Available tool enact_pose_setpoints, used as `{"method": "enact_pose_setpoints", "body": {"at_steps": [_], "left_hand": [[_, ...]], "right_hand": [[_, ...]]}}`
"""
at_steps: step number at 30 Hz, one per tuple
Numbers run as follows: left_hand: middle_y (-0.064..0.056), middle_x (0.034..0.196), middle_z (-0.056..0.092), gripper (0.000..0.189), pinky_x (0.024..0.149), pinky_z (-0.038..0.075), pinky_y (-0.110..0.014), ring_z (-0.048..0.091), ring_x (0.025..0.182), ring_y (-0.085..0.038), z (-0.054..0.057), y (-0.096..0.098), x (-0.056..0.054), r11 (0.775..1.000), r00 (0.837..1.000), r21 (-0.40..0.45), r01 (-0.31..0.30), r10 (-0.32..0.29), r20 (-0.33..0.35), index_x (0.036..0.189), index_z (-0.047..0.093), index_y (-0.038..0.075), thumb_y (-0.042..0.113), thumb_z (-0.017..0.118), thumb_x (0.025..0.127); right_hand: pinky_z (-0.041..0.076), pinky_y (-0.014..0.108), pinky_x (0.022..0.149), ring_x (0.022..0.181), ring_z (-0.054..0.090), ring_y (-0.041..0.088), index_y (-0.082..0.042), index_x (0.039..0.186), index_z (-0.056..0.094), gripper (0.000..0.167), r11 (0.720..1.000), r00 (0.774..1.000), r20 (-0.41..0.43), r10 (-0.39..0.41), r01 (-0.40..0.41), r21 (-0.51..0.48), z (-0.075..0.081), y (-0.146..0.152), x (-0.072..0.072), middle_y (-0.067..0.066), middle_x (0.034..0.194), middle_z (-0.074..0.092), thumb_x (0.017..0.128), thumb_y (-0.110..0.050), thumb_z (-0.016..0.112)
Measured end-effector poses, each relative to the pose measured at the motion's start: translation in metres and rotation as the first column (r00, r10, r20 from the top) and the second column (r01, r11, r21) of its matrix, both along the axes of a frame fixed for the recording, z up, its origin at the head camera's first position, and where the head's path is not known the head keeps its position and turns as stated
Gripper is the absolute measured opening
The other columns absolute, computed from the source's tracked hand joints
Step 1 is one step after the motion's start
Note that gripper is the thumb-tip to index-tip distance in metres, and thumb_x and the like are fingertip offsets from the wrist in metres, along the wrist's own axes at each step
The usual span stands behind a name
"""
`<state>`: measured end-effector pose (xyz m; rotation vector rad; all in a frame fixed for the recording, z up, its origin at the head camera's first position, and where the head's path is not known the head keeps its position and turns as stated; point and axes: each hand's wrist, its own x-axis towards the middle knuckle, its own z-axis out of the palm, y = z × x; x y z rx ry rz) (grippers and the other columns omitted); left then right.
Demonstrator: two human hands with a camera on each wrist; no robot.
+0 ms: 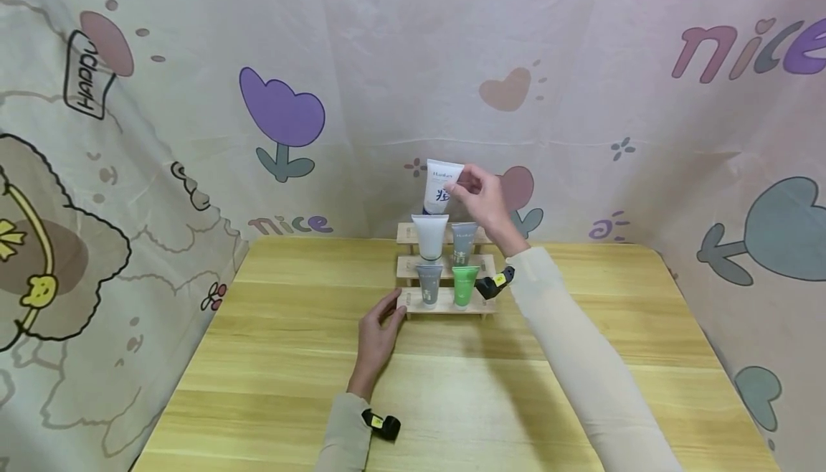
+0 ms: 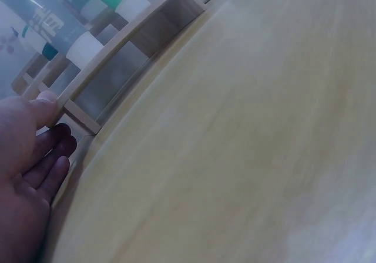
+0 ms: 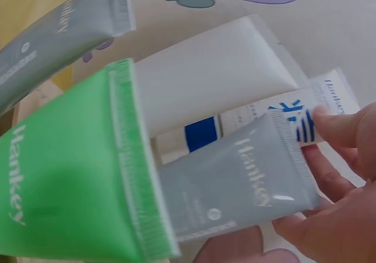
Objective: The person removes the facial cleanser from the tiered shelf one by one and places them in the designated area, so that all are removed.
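Gripping the rack's [image 1: 448, 303] left edge, the left hand [image 1: 377, 339] borders broad tabletop [image 1: 277, 357].

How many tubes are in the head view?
5: a blue-lettered tube in the right hand; a plain white tube and a gray tube on the middle tier; a second gray tube and a green tube on the front tier. Others may be hidden.

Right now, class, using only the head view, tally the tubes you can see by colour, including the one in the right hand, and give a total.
White tubes: 2
Grey tubes: 2
Green tubes: 1
Total: 5
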<state>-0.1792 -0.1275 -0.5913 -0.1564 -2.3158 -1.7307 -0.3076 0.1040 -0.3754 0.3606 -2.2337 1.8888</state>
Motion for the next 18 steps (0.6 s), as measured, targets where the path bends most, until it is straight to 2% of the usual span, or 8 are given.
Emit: {"method": "enact_pose_setpoints", "body": {"at_steps": [4, 9, 15, 18], "left_hand": [[-0.007, 0.139, 0.065, 0.04, 0.101, 0.053, -0.035, 0.065, 0.121, -0.024, 0.001, 0.0, 0.0, 1.0, 1.0, -0.004, 0.002, -0.002, -0.001, 0.138, 0.065, 0.009, 0.021, 0.07, 0.1], [-0.01, 0.137, 0.065, 0.04, 0.1, 0.054, -0.039, 0.066, 0.119, -0.027, 0.001, -0.001, 0.0, 1.0, 1.0, -0.01, 0.0, 0.0, -0.022, 0.138, 0.065, 0.008, 0.021, 0.069, 0.1], [-0.009, 0.137, 0.065, 0.038, 0.1, 0.055, -0.037, 0.066, 0.119, -0.026, 0.001, -0.001, 0.001, 1.0, 1.0, -0.014, -0.002, 0.002, -0.027, 0.138, 0.066, 0.009, 0.019, 0.069, 0.101], [-0.007, 0.138, 0.065, 0.038, 0.1, 0.054, -0.036, 0.066, 0.119, -0.025, 0.001, -0.001, 0.001, 1.0, 1.0, -0.016, -0.004, 0.004, -0.013, 0.138, 0.066, 0.011, 0.02, 0.069, 0.101]], "right_hand": [[0.054, 0.025, 0.083, 0.1, 0.065, 0.019, 0.005, 0.122, 0.062, 0.027, 0.996, 0.999, -0.05, -0.018, 0.013, -0.09, 0.007, 0.006, 0.004, 0.022, 0.118, 0.069, 0.099, -0.007, 0.069], [0.054, 0.032, 0.098, 0.109, 0.066, 0.022, 0.004, 0.126, 0.058, 0.027, 0.987, 0.993, -0.103, -0.064, 0.048, -0.152, 0.013, 0.016, 0.008, 0.023, 0.124, 0.068, 0.101, -0.006, 0.065], [0.052, 0.051, 0.102, 0.115, 0.062, 0.026, -0.008, 0.131, 0.056, 0.027, 0.973, 0.994, -0.085, -0.067, 0.047, -0.224, 0.013, 0.033, 0.015, 0.018, 0.128, 0.064, 0.105, -0.013, 0.06], [0.054, 0.055, 0.098, 0.113, 0.062, 0.028, -0.014, 0.132, 0.054, 0.026, 0.968, 0.997, -0.058, -0.057, 0.041, -0.247, 0.011, 0.043, 0.02, 0.017, 0.126, 0.063, 0.107, -0.016, 0.057]]}}
